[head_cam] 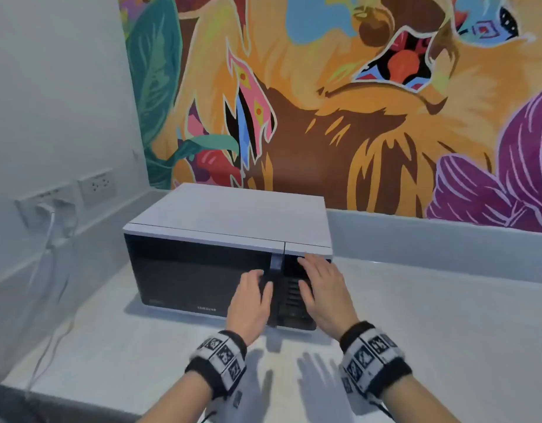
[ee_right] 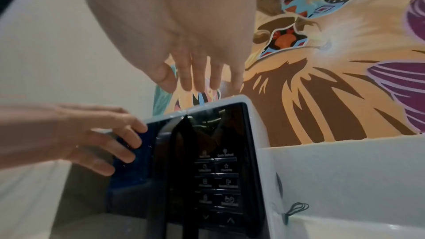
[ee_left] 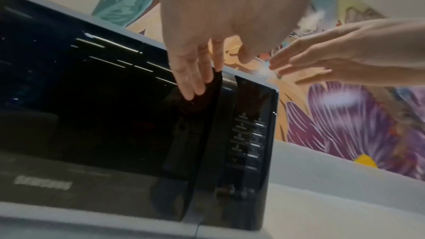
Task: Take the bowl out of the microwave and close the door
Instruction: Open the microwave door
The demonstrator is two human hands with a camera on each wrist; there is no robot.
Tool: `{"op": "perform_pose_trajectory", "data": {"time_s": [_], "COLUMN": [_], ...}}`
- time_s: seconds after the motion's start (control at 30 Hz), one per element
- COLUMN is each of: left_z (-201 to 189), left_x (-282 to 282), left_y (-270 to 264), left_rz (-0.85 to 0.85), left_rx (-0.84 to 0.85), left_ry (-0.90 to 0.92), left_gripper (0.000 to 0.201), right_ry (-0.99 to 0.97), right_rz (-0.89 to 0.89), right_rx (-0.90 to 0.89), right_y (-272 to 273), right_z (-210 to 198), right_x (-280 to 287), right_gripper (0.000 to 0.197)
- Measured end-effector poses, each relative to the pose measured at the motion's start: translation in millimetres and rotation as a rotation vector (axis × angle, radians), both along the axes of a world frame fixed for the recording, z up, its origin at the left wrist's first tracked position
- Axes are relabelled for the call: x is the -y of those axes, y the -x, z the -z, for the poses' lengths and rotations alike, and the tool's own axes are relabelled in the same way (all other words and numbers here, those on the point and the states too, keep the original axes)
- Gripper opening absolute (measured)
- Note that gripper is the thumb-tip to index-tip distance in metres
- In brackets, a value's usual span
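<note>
White microwave (head_cam: 233, 215) with a black front sits on a pale worktop (head_cam: 431, 325), pushed back toward the wall, its left end near a corner. Door (head_cam: 199, 276) is closed, flush with the front; dark glass, nothing readable behind it, so the bowl cannot be seen in any view and its place cannot be told. Vertical black handle (head_cam: 275, 267) runs down the door's right edge, control panel (head_cam: 294, 294) just right of it. Left hand (head_cam: 250, 303) reaches forward, fingers straight and loosely spread, tips on or just off the door glass beside the handle; from the left wrist view the fingers (ee_left: 190, 79) lie flat against the dark glass next to the handle, gripping nothing. Right hand (head_cam: 323, 288) is also released, fingers extended over the top of the control panel; in the right wrist view its fingertips (ee_right: 200, 79) hang just above the microwave's upper front corner, apart from it, holding nothing. Both wrists carry black bands with white marker blocks (head_cam: 221, 358). Behind the microwave, a bright mural (head_cam: 340, 102) of orange, brown, teal and purple shapes covers the wall. On the left wall, white sockets (head_cam: 96, 186) with plugs in, a white cable (head_cam: 47, 300) trailing down along the worktop.
</note>
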State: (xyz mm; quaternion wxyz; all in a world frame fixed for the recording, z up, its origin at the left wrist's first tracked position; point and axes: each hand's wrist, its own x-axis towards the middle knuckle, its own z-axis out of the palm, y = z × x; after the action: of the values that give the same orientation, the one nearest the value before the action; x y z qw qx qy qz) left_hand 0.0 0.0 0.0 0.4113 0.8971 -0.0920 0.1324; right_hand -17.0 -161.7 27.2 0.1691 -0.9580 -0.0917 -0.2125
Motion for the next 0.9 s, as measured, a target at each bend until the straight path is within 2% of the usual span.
{"op": "perform_pose_trajectory", "data": {"time_s": [0.1, 0.17, 0.23, 0.3, 0.57, 0.73, 0.83, 0.9], "left_z": [-13, -14, -11, -12, -8, 1, -3, -8], "left_x": [25, 36, 39, 40, 38, 18, 8, 4], "left_y": [-22, -30, -31, -30, -18, 8, 15, 23], "left_rz": [-0.047, -0.035, -0.020, -0.005, -0.013, 0.026, 0.024, -0.150], "left_rx": [-0.229, -0.350, -0.382, -0.368, -0.332, -0.351, -0.361, -0.202], "left_ry": [0.121, 0.286, 0.420, 0.457, 0.474, 0.475, 0.344, 0.163], "left_gripper": [0.045, 0.051, 0.046, 0.038, 0.034, 0.033, 0.032, 0.026], "right_ry": [0.191, 0.243, 0.285, 0.288, 0.234, 0.225, 0.206, 0.190], "right_rz": [0.062, 0.067, 0.068, 0.056, 0.016, 0.026, 0.021, 0.003], "right_rx": [-0.057, -0.101, -0.084, -0.091, -0.126, -0.157, -0.191, -0.225], "right_y": [-27, -34, -36, -37, -38, -37, -35, -32], "right_z": [-2, 1, 8, 7, 8, 3, -2, -8], "right_x": [-8, -11, -9, -6, -1, -3, -3, -4], "right_gripper": [0.062, 0.071, 0.075, 0.077, 0.070, 0.057, 0.057, 0.057]}}
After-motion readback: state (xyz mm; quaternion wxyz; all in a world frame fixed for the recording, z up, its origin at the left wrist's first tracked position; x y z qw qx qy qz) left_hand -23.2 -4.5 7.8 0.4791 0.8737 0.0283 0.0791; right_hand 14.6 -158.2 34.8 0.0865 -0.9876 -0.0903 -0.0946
